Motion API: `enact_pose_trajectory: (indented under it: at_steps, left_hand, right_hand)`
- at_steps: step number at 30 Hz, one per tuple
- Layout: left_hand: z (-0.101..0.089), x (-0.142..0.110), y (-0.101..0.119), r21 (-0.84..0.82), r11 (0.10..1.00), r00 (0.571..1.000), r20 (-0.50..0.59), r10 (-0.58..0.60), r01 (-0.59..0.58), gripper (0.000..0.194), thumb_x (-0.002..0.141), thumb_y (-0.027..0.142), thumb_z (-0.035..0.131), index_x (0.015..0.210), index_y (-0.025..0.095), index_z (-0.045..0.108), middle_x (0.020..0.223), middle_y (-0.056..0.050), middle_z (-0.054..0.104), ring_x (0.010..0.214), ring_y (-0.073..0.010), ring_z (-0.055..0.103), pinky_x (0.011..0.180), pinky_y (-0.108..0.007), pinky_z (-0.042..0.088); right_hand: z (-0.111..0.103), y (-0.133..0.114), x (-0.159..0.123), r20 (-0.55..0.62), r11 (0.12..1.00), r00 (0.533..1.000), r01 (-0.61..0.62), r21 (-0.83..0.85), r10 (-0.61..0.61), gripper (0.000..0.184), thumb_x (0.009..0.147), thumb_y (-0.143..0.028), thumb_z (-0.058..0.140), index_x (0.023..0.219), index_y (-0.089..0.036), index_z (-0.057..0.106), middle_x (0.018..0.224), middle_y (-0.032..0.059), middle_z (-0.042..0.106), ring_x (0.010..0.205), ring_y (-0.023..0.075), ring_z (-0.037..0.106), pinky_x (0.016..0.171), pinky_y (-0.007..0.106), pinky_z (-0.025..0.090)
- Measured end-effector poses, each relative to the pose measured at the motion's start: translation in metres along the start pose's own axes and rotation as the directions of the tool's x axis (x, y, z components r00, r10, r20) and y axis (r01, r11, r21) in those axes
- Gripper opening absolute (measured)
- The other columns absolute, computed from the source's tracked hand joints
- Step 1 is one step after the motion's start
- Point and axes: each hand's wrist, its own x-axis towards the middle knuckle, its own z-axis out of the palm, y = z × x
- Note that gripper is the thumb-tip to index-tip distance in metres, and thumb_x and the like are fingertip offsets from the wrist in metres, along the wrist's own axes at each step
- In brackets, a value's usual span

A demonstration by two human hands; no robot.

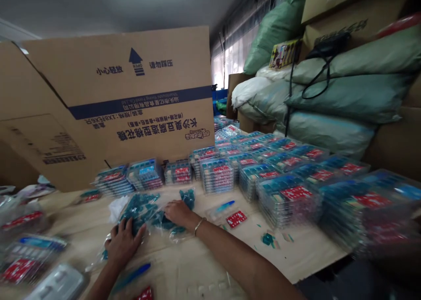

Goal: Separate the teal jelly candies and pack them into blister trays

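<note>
Teal-filled plastic bag (144, 214) under left hand (124, 242) and right hand (177, 213)

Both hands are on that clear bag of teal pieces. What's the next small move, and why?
I'd probably gather the clear plastic bag closed with the right hand while the left hand keeps it pinned, because the teal pieces lie loose and spread out inside it on the tabletop.
</note>
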Motion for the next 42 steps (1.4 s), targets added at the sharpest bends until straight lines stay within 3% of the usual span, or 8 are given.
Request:
enact_pose_trajectory:
  at_steps: [6,9,14,22,27,30,34,42]
  left_hand:
    - [-0.028,-0.006,0.03,-0.014,0.995,0.991,0.084,-0.1,0.102,0.067,0.085,0.056,0.031,0.137,0.013,0.038,0.146,-0.016,0.033,0.131,-0.0391,0.028,0.097,-0.065,0.03]
    - [-0.029,-0.017,0.065,-0.018,0.987,0.987,-0.007,0.158,-0.158,0.068,0.083,0.055,0.041,0.14,0.018,0.034,0.149,-0.014,0.029,0.137,-0.0364,0.021,0.104,-0.061,0.023]
    - [-0.011,-0.028,0.104,-0.058,0.84,0.836,0.08,0.542,-0.539,0.067,0.076,0.051,0.056,0.135,0.022,0.044,0.146,-0.015,0.036,0.135,-0.0405,0.025,0.104,-0.063,0.02]
    - [0.006,0.008,0.057,0.037,0.922,0.921,0.078,0.382,-0.386,0.057,0.08,0.05,0.05,0.13,0.022,0.049,0.141,-0.015,0.043,0.134,-0.0375,0.027,0.102,-0.062,0.021]
    - [-0.007,0.009,0.039,0.039,0.925,0.925,0.072,0.374,-0.377,0.059,0.078,0.044,0.055,0.132,0.023,0.046,0.142,-0.012,0.042,0.133,-0.0368,0.026,0.104,-0.06,0.017]
    - [-0.018,-0.006,0.059,-0.04,0.86,0.86,0.014,0.51,-0.509,0.044,0.081,0.03,0.052,0.124,0.02,0.053,0.133,-0.011,0.051,0.126,-0.0315,0.037,0.105,-0.05,0.025]
    - [-0.017,-0.026,0.101,-0.23,0.725,0.704,0.178,0.688,-0.65,0.029,0.081,0.011,0.044,0.101,0.017,0.064,0.104,-0.009,0.066,0.103,-0.0209,0.056,0.093,-0.034,0.039]
    - [-0.007,-0.029,0.11,-0.171,0.846,0.812,0.238,0.533,-0.505,0.021,0.074,0.005,0.046,0.078,0.013,0.065,0.087,-0.014,0.066,0.088,-0.0239,0.061,0.079,-0.034,0.045]
  right_hand:
    - [-0.01,0.008,-0.005,-0.143,0.966,0.967,-0.186,0.181,0.213,0.02,0.085,-0.021,0.052,0.086,-0.015,0.071,0.089,0.0067,0.073,0.08,0.0178,0.065,0.067,0.024,0.045]
    - [-0.02,0.015,-0.015,-0.18,0.94,0.945,-0.221,0.261,0.272,0.024,0.087,-0.021,0.048,0.086,-0.014,0.07,0.082,0.0041,0.073,0.074,0.0149,0.064,0.063,0.021,0.045]
    - [-0.034,0.019,-0.056,-0.175,0.93,0.942,-0.23,0.287,0.287,0.022,0.086,-0.022,0.05,0.082,-0.014,0.07,0.074,0.0025,0.07,0.069,0.0142,0.062,0.061,0.021,0.043]
    - [-0.029,0.007,-0.094,-0.005,0.984,1.0,0.022,0.179,-0.022,0.014,0.086,-0.022,0.056,0.089,-0.02,0.069,0.088,0.0045,0.065,0.087,0.0158,0.057,0.079,0.025,0.042]
    - [-0.043,0.018,-0.1,-0.13,0.955,0.988,-0.042,0.295,0.084,0.016,0.087,-0.017,0.05,0.086,-0.017,0.066,0.088,0.0049,0.064,0.086,0.015,0.057,0.079,0.025,0.043]
    - [-0.051,0.022,-0.112,-0.192,0.933,0.961,-0.124,0.339,0.197,0.015,0.084,-0.014,0.051,0.085,-0.017,0.066,0.085,0.0039,0.063,0.08,0.0145,0.059,0.072,0.024,0.044]
    - [-0.051,0.015,-0.133,-0.14,0.939,0.956,-0.213,0.269,0.258,0.018,0.082,-0.011,0.051,0.085,-0.019,0.066,0.084,0.0025,0.064,0.076,0.0141,0.059,0.069,0.023,0.043]
    - [-0.054,0.012,-0.131,-0.062,0.958,0.958,-0.276,0.073,0.281,0.023,0.081,-0.007,0.05,0.088,-0.019,0.068,0.089,0.0044,0.064,0.079,0.0148,0.06,0.07,0.022,0.042]
